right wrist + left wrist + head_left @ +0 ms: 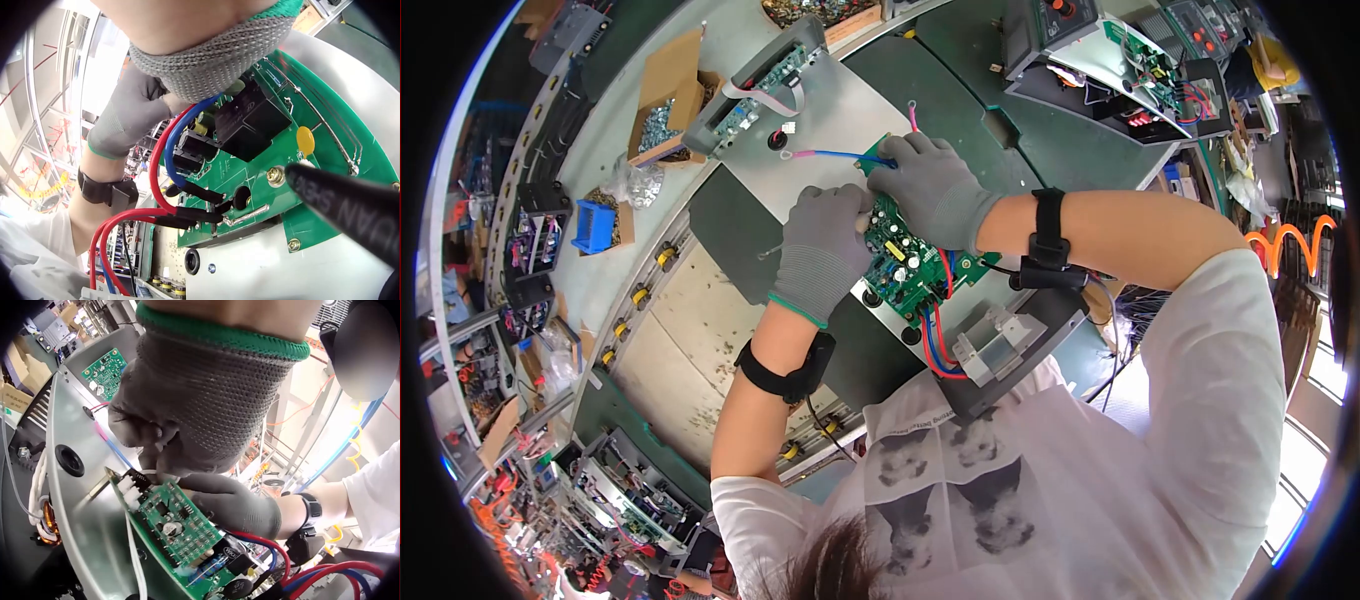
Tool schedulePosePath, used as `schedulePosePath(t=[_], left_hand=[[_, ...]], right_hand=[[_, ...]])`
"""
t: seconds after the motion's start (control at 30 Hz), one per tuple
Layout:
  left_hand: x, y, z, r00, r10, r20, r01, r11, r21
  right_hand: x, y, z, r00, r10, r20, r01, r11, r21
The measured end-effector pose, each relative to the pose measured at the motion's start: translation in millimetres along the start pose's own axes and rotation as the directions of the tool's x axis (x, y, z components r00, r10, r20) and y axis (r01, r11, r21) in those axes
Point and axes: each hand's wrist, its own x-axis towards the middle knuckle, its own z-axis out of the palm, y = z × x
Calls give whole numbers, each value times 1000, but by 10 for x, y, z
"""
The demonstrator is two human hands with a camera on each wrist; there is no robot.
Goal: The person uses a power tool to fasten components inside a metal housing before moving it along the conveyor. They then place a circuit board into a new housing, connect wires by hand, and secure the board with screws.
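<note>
A green circuit board [905, 265] with capacitors and a relay [253, 122] sits on a metal chassis plate [850, 100]. My gloved left hand [825, 235] is at the board's left edge, fingers curled; I cannot tell what they hold. In the left wrist view, that hand [194, 406] is above white connectors [128, 487] and a small upright board [175, 522]. My gloved right hand [930, 185] is over the far part of the board, its fingers around a blue wire [840, 154]. This wire ends in a pink sleeve and ring terminal [786, 155].
Red and blue cables [935, 345] loop from the board to a metal block [998, 345] near my body. A front panel [755, 85] with a ribbon cable stands at the chassis's far end. Cardboard boxes [670, 105] and a blue bin [593, 226] are left; another opened unit [1120, 75] is right.
</note>
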Motion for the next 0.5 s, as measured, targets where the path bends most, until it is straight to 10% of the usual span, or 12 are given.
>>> schedulePosePath(t=[0.5], left_hand=[[-14, -7, 22, 990, -93, -105, 76, 985, -156]], right_hand=[[-33, -14, -36, 999, 31, 31, -33, 997, 67]])
